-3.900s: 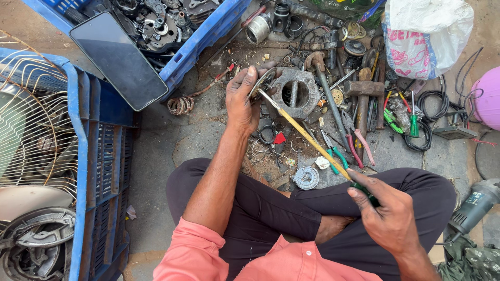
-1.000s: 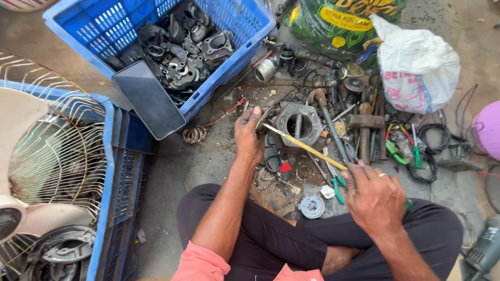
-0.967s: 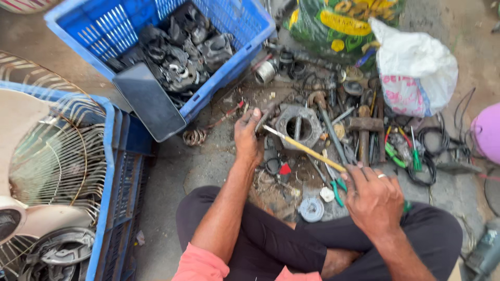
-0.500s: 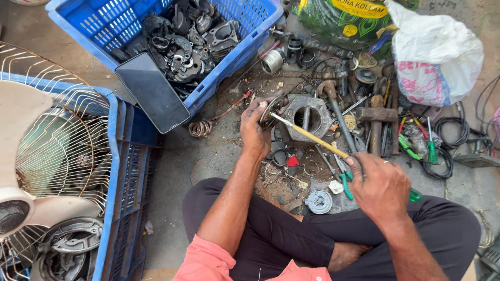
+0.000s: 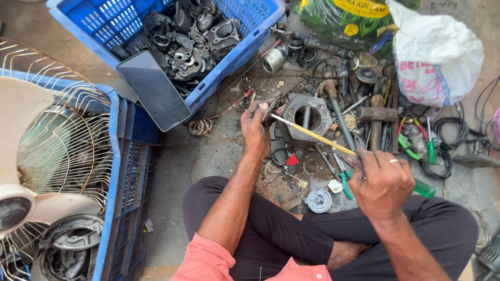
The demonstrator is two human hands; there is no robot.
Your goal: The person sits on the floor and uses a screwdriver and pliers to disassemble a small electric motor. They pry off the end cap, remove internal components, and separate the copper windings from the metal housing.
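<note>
Head view: the right hand (image 5: 383,182) is closed in a fist round the green handle of a long screwdriver (image 5: 312,134), whose thin yellowish shaft runs up and left to a small round metal part (image 5: 272,107) pinched in the curled fingers of the left hand (image 5: 256,130). Stiff and light, the tool looks best gripped at its handle. The part, possibly greasy and slippery, sits just left of the grey metal housing (image 5: 307,112), with a blue crate (image 5: 245,44) farther off.

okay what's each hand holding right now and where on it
The right hand holds a long screwdriver by its green handle end. The left hand pinches a small round metal part by its edge, against the screwdriver's tip.
</note>
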